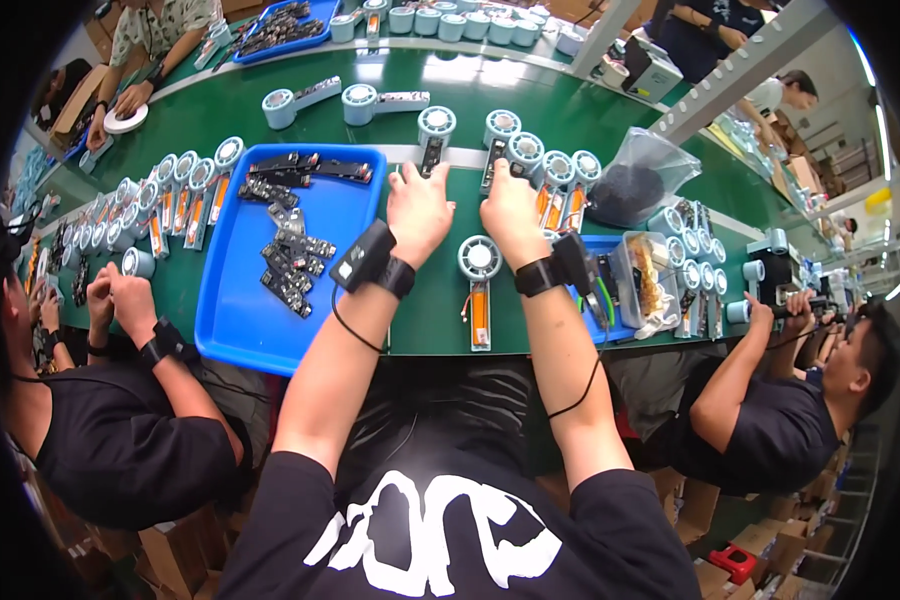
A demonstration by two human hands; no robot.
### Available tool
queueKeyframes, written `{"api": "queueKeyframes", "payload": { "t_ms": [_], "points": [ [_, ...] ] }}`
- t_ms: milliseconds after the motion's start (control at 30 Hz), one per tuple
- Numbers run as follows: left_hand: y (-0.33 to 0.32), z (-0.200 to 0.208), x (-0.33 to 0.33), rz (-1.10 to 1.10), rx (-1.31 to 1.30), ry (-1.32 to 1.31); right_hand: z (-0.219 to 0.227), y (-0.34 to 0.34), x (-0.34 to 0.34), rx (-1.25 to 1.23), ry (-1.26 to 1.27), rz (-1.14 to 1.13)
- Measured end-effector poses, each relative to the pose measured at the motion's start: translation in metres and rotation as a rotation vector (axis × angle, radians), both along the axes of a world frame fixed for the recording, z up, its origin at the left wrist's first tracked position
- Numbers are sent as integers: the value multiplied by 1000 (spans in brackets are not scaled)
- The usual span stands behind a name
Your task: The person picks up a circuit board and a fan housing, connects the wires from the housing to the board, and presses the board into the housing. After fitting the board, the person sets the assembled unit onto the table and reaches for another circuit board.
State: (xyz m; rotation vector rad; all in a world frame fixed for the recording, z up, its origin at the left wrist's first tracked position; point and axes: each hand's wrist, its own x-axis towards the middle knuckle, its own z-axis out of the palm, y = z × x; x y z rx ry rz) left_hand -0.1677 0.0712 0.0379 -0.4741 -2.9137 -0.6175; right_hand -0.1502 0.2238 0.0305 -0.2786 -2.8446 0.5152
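My left hand [420, 212] reaches forward, its fingers closed about the near end of a light blue handheld fan [436, 124] whose handle bears a dark circuit board. Beside it, my right hand [511, 208] grips the handle of another light blue fan [502, 124], also with a dark board, index finger stretched along it. Both fans lie with their round heads away from me. The undersides of my fingers are hidden. Between my forearms lies a third fan [479, 258], its open handle showing an orange battery.
A blue tray [210, 290] with dark circuit boards stands left. Several fans [558, 168], a clear bag [635, 185], a plastic box [650, 285] and green-handled pliers [602, 300] are at right. Co-workers sit on both sides; two fans [360, 103] lie farther back on the green table [410, 320].
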Motion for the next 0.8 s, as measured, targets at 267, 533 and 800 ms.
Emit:
{"api": "queueKeyframes", "payload": {
  "t_ms": [267, 533, 800],
  "points": [
    [24, -42, -73, -282, 143, 80, -1, 1, -33, -47, 95, -112],
    [70, -48, -150, -334, 140, 141, 66, 34, -43, -53, 104, -164],
    [88, -3, -198, -248, -45, 648, 63, 138, -145, 42, -56, -279]
  ]
}}
